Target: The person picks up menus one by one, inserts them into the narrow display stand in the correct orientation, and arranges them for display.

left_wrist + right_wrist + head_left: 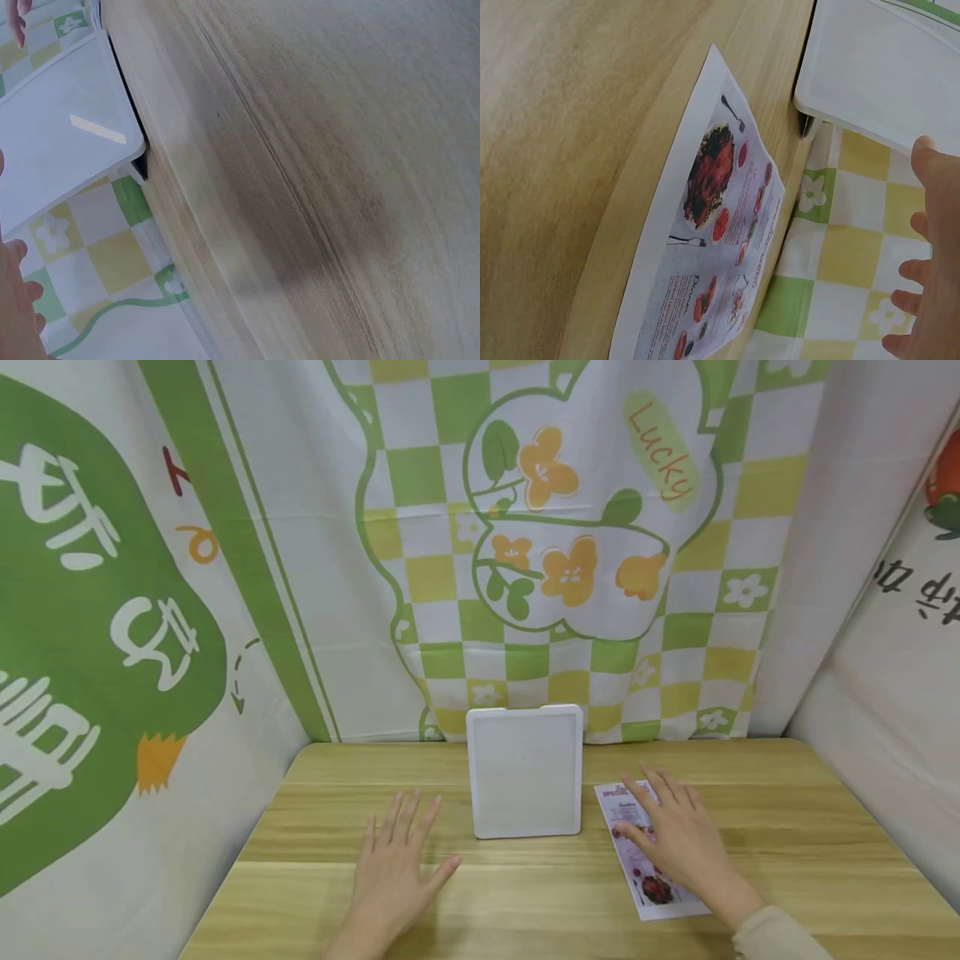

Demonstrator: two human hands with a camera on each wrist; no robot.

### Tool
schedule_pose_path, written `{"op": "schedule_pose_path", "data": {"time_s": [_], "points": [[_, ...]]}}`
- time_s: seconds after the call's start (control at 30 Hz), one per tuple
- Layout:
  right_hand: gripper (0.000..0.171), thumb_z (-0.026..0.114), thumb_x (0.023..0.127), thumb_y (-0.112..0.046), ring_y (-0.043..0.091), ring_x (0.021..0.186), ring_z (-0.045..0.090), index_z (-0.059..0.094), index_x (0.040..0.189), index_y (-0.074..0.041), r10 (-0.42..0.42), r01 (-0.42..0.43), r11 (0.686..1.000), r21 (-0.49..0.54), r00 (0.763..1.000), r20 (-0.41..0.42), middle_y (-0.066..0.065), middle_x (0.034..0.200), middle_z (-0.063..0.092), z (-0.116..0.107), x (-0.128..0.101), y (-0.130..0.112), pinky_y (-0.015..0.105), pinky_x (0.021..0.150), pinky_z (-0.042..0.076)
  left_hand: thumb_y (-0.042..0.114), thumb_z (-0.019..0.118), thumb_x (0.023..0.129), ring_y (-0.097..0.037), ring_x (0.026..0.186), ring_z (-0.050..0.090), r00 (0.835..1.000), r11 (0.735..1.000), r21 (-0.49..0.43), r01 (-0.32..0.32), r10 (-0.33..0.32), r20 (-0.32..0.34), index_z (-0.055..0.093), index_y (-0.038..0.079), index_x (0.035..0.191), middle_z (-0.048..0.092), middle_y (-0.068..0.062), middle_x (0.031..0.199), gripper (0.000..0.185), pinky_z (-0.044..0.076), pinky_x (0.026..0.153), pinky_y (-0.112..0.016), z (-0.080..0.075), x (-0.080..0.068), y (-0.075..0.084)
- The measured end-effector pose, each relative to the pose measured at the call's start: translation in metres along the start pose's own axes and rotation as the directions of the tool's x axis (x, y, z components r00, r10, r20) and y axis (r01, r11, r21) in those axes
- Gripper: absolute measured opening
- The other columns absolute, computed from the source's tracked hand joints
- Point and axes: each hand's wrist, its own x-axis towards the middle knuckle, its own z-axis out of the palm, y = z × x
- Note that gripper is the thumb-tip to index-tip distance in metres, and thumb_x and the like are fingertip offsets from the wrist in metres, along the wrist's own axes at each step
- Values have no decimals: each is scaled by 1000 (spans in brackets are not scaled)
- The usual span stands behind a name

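On our left side, the left hand (pixel 393 872) has its fingers spread and pinches nothing; we would use it to steady things, if steadying becomes necessary. In the middle of the table (pixel 525 902), the white frame (pixel 525 772) stands upright, so we should pass beside it without a push. To its right lies the printed sheet (pixel 643 868), partly under the right hand (pixel 682 835). Those fingers are spread too, and we cannot tell whether they touch the paper. To lift it well, we would pinch one edge gently and avoid a crease. The frame faces us, its long axis seemingly vertical. The sheet's long axis runs away from us, its heading end far and inclined leftward.
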Motion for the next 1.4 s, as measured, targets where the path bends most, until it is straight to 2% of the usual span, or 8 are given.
{"op": "schedule_pose_path", "data": {"time_s": [0.2, 0.53, 0.77, 0.87, 1.07, 1.2, 1.4], "points": [[71, 67, 91, -49, 44, 141, 28, 44, 149, -15, 5, -5, 1000, 12, 1000, 1, 18, 157, 30, -1, -1, -2, 66, 110, 22, 63, 55, 92, -35, 147, 21, 1000, 1000, 16, -1, 1, 20, 36, 22, 154, 25, -10, 161, 77, 16, 114, -62, -2, 1, 2], [71, 61, 93, -53, 44, 143, 23, 40, 152, -18, 15, -15, 999, 40, 1000, 9, 17, 159, 25, -4, -3, -2, 66, 112, 17, 61, 57, 92, -34, 148, 17, 999, 1000, -24, -1, 2, 38, 37, 23, 154, 25, -10, 161, 75, 13, 115, -62, -4, 2, 8], [74, 67, 90, -49, 45, 140, 29, 41, 151, -16, -12, 14, 1000, 28, 997, -79, 17, 158, 27, -5, -7, 4, 65, 111, 21, 60, 60, 91, -33, 149, 17, 1000, 999, -43, -14, 15, 25, 37, 24, 154, 24, -9, 162, 76, 13, 115, -62, -4, 2, 14], [74, 67, 90, -49, 43, 140, 29, 40, 151, -17, -11, 15, 999, 36, 994, -107, 15, 159, 27, -8, -10, 8, 61, 115, 16, 61, 59, 90, -33, 149, 17, 999, 999, -40, -21, 23, 27, 37, 24, 153, 24, -9, 162, 76, 13, 115, -62, -4, 3, 18], [73, 63, 92, -50, 41, 143, 25, 35, 154, -21, -8, 12, 999, 36, 994, -109, 11, 162, 22, -11, -16, 13, 51, 119, 2, 64, 54, 92, -31, 150, 12, 997, 999, -12, -30, 30, 65, 32, 26, 155, 18, -6, 163, 78, 10, 116, -61, -5, 4, 25], [74, 66, 91, -48, 42, 142, 27, 36, 154, -21, -16, 21, 999, 34, 993, -121, 12, 161, 24, -15, -20, 15, 49, 120, 1, 67, 50, 92, -30, 150, 11, 997, 999, -11, -37, 38, 71, 31, 26, 156, 17, -5, 164, 78, 9, 116, -60, -4, 3, 30], [75, 65, 92, -47, 38, 146, 21, 35, 154, -18, -28, 31, 999, 26, 991, -130, 11, 162, 21, -18, -28, 22, 47, 120, -1, 67, 51, 92, -30, 150, 14, 996, 998, -26, -65, 67, 60, 34, 23, 155, 19, -6, 163, 78, 11, 115, -62, 0, 2, 39]]}}
